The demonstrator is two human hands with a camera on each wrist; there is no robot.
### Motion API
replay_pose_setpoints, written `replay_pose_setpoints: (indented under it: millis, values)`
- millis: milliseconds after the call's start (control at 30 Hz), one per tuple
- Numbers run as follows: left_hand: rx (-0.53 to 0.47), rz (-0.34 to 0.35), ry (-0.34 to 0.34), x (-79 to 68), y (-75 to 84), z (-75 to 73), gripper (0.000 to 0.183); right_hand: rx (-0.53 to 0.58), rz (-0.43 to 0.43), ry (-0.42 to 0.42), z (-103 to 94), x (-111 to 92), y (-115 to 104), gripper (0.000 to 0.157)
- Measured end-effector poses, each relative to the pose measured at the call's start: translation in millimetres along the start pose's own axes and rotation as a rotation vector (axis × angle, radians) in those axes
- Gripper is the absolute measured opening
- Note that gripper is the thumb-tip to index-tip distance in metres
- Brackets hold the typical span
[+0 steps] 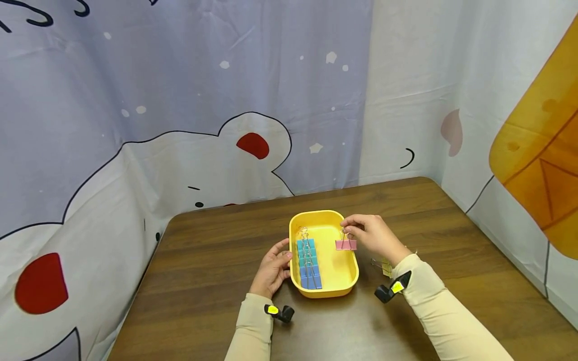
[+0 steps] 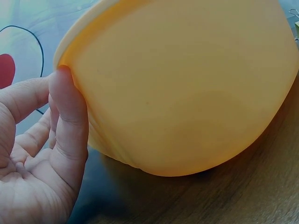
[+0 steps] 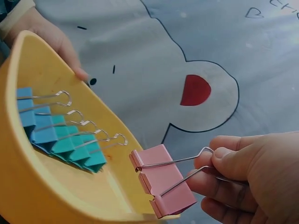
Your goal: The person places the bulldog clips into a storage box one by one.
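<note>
My left hand [image 1: 272, 268] grips the left side of a yellow plastic tray [image 1: 336, 273]; the left wrist view has thumb and fingers at its rim. Between thumb and fingers of my right hand [image 1: 374, 233], a pink binder clip [image 3: 168, 182] is pinched by its wire handles. That clip hangs over the tray's right side, its body pointing down. Along the left inside of the tray, a row of blue binder clips [image 1: 310, 277] and teal binder clips [image 3: 77, 145] lies side by side, handles overlapping.
Yellow binder clips [image 1: 386, 268] lie on the brown wooden table [image 1: 217, 260], right of the tray and partly hidden by my right wrist. A printed curtain [image 1: 180, 90] hangs behind the table and along its sides.
</note>
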State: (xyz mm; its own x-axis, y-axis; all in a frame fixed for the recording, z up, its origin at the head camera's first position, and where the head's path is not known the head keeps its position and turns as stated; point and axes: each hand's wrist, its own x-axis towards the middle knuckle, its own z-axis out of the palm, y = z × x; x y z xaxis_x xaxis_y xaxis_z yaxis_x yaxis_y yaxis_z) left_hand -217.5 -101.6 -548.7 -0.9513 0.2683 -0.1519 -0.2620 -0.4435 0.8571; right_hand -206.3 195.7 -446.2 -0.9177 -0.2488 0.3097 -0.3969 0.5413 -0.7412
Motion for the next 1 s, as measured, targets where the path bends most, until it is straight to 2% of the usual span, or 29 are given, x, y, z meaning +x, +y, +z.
replay_pose_setpoints:
  millis: [233,600,1000]
  values:
    - [0.004,-0.003,-0.012,0.0,0.4,0.0,0.052,-0.018,-0.037,-0.039,15.8,-3.4,0.2,0.01]
    - [-0.003,-0.006,-0.003,1.6,-0.2,-0.1,0.051,-0.116,-0.11,-0.097,34.8,-14.2,-4.0,0.008]
    - [-0.004,0.001,-0.018,2.0,0.0,-1.3,0.049,-0.267,-0.138,-0.09,48.4,-27.9,-5.2,0.008]
